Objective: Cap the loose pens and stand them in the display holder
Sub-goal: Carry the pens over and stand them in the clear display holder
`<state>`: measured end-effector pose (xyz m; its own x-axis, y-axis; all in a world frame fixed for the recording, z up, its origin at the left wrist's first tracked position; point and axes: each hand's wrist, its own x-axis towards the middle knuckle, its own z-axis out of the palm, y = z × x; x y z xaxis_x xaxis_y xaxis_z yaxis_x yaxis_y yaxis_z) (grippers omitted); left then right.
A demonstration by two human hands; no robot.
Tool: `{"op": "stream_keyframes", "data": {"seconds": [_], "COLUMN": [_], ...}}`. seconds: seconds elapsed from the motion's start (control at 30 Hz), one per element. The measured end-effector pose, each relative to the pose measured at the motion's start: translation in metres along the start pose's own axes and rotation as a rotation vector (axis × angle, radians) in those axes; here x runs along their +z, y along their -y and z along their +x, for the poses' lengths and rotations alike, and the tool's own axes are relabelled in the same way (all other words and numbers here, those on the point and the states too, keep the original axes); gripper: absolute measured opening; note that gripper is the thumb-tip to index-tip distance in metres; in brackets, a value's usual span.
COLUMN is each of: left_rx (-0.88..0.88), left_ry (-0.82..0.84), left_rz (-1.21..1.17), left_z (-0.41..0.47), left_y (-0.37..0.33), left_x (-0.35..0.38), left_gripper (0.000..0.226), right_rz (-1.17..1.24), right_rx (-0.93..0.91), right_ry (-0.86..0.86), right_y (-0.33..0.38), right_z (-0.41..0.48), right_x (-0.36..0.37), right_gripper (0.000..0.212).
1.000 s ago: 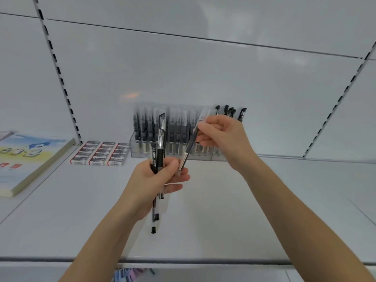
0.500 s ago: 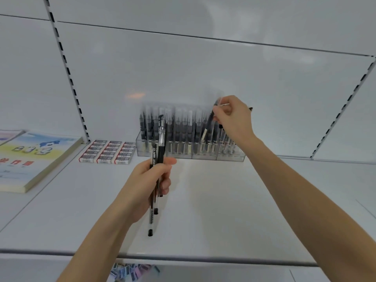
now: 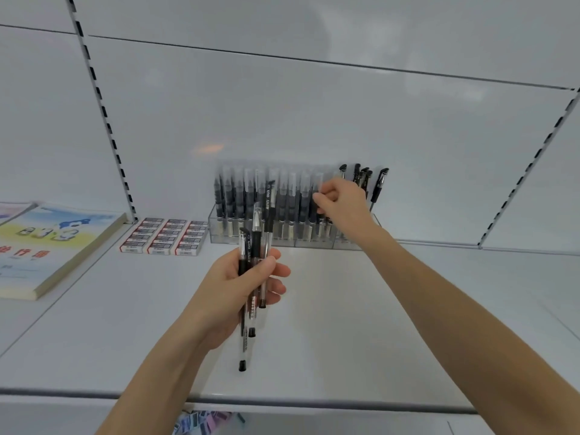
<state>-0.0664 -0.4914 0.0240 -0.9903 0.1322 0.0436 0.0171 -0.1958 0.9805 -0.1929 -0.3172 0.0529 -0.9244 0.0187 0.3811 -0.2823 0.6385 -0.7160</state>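
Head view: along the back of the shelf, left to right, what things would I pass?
First the booklet → eraser boxes → clear pen holder → slotted shelf upright.

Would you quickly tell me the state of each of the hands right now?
Left hand: closed, gripping a bundle of pens.
Right hand: fingers curled at the display holder; whether it pinches a pen cannot be told.

Erasers (image 3: 163,235) L of pen holder (image 3: 301,242); booklet (image 3: 47,243) far L; shelf (image 3: 345,324) under all.
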Motion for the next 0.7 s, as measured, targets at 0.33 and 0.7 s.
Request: {"op": "stream_keyframes", "data": {"seconds": [0.33,0.7], "left_rx": [-0.024,-0.13], "left_ry": [0.1,0.133], "left_rz": [0.015,-0.001], "left_z": [0.01,0.023], "left_y": [0.002,0.013], "left_x": [0.02,0.056], "left_gripper": [0.017,0.02], "right_rz": [0.507,0.655], "right_rx": [0.129,0.225], "right_ry": [0.185,-0.059], "right_y": [0.02,-0.005], "right_z": [-0.055,-0.067], "right_x": [-0.036,-0.082], "right_gripper": [0.016,0.005]}}
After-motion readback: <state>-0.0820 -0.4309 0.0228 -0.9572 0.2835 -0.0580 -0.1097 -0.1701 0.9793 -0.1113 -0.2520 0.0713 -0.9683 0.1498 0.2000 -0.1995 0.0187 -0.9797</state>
